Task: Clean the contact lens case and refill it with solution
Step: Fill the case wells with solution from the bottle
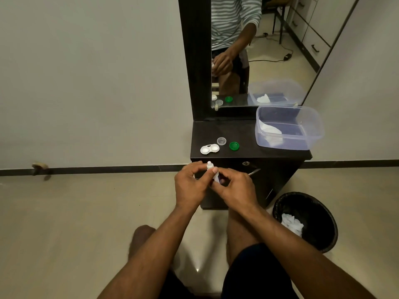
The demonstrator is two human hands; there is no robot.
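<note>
A white contact lens case (209, 149) lies open on the dark cabinet top (246, 155), both wells uncovered. Beside it lie a clear lid (221, 141) and a green lid (234, 145). In front of the cabinet, both hands hold a small white solution bottle (209, 166), tilted with its tip up. My right hand (234, 188) grips the bottle's body. My left hand (191, 184) has its fingers curled at the bottle's top. The bottle's lower part is hidden by my fingers.
A clear plastic tub (311, 134) with a white tissue inside stands at the cabinet's back right. A mirror (248, 50) rises behind the cabinet. A black bin (323, 214) holding crumpled tissues stands on the floor at right. My knees are below.
</note>
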